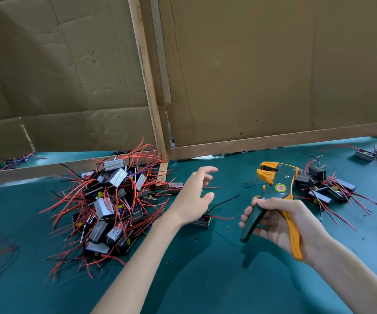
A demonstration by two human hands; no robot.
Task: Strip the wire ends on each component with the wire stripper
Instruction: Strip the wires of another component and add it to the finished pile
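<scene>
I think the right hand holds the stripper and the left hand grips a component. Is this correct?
Not quite. The head view shows the right hand holding the stripper, but the left hand is open and grips nothing.

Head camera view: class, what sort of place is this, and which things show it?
Probably an electronics assembly bench: a heap of wired components, a wire stripper held in the right hand, cardboard partitions behind.
</scene>
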